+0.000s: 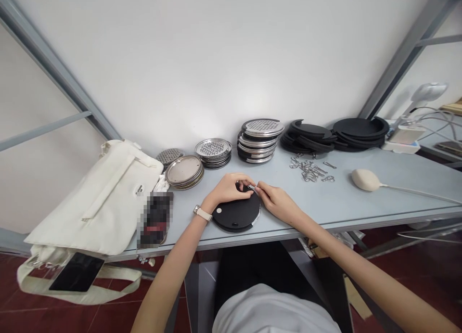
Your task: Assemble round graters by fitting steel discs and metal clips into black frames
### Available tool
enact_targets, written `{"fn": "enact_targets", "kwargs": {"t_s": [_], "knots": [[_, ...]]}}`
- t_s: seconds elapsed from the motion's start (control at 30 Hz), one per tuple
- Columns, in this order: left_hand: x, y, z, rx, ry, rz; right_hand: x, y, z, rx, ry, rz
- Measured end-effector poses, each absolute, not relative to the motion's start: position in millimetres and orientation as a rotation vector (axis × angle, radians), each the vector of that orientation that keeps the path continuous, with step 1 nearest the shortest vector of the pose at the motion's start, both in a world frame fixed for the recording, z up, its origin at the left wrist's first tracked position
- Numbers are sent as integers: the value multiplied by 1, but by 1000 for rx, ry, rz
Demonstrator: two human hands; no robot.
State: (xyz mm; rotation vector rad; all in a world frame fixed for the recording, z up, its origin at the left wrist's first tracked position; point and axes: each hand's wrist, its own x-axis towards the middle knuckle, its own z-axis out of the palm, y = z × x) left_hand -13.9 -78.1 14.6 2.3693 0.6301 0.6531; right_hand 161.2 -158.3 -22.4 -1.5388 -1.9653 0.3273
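Observation:
A round black disc (236, 214) with a metal rim lies flat on the grey table (361, 203) near its front edge. My left hand (227, 188), with a watch on the wrist, rests on the disc's far edge with its fingers curled. My right hand (276, 200) meets it there, and both pinch a small metal clip (253, 188) at the disc's rim. A heap of loose metal clips (312, 171) lies further back to the right.
Stacks of perforated metal discs (259, 139), (213, 152) and plain metal lids (184, 172) line the wall. Black rubber rings (335, 133) are piled at the back right. A white bag (104, 198) with a phone (76, 272) sits left; a beige object on a cord (365, 179) lies right.

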Motion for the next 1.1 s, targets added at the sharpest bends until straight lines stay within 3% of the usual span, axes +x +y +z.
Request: {"fn": "enact_targets", "kwargs": {"t_s": [1.1], "knots": [[-13,-73,9,2438,584,671,161,-153,-22,-1602,-2082,296]]}}
